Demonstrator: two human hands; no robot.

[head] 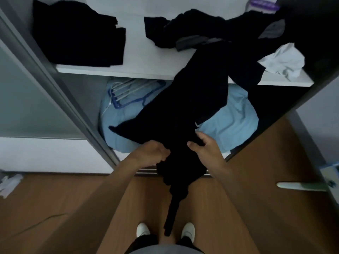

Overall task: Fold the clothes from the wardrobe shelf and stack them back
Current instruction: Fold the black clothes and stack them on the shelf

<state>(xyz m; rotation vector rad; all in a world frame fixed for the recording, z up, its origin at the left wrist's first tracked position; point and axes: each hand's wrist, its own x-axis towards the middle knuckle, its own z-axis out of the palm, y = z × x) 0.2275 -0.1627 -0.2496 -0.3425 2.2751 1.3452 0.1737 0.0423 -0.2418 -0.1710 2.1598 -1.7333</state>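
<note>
On the white shelf a folded black stack is seen at left, a loose dark heap at right. A black garment is draped from the shelf edge toward the near middle, gripped by the left hand and right hand, fingers curled into it.

In left hand and right hand, black garment with upper end on shelf.

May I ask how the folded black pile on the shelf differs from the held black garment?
The folded black pile lies squared, wholly on the white shelf; the long black garment drapes unfolded off its edge. Nothing touches the pile; left hand and right hand both hold the garment. Both are black cloth.
</note>
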